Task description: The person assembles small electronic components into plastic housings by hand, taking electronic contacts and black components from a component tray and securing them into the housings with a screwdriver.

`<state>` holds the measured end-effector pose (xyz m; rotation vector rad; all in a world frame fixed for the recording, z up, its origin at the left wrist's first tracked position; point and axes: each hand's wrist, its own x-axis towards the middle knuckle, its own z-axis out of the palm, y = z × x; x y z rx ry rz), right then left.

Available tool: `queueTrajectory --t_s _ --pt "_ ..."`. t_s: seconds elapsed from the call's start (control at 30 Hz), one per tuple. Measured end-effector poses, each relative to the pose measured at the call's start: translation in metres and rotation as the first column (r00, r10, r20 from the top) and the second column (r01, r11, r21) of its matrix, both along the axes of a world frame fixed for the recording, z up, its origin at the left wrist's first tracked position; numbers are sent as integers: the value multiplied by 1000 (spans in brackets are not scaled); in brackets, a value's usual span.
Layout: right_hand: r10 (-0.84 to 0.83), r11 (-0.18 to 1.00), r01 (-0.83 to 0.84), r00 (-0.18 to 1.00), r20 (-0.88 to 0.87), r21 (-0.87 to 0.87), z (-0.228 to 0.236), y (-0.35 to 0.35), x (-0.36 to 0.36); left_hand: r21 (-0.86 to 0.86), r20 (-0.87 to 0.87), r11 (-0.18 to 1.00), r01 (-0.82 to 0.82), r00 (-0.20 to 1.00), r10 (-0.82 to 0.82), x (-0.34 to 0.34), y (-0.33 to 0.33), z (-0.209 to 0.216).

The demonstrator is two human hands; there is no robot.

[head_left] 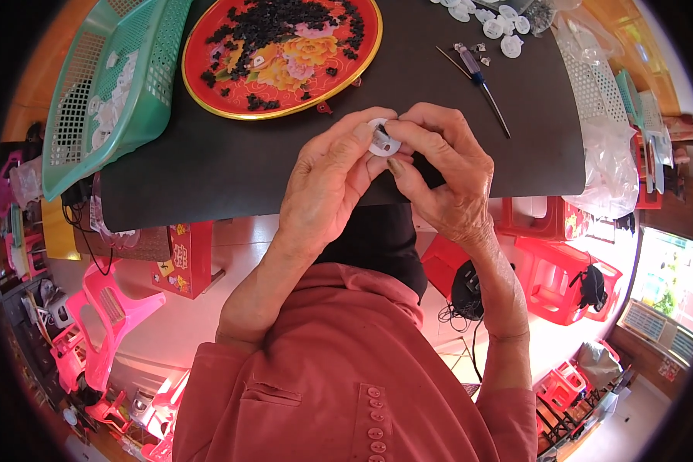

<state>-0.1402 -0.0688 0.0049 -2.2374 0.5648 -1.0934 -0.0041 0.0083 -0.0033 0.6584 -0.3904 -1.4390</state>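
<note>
Over the near part of the dark table, my two hands meet around a small round white plastic part [388, 148] with a dark piece in its middle. My left hand [333, 165] is closed on its left edge, thumb on top. From the other side my right hand [448, 165] pinches it, index finger pressed at the dark piece. Ahead of them lies a red floral tray [285, 100] with a gold rim, bearing many small black pieces [273, 27]. A green basket [142, 115] at the left holds white plastic parts [115, 100].
Right of my hands lie a screwdriver [481, 83] and small metal bits [483, 55]. More white discs [508, 27] sit at the far right. Clear plastic bags [604, 165] hang over the table's right edge. Red stools [562, 277] and a pink chair [112, 316] stand on the floor.
</note>
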Motion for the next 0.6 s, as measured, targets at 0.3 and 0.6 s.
queueTrajectory --t_s 0.3,0.6 --pt "-24 998 23 1000 -17 -51 -4 -2 1 -31 28 996 -78 996 79 -7 -1 0" --pt "-10 979 -1 998 -55 -204 1 -4 2 -32 105 996 -80 991 83 -11 1 2"
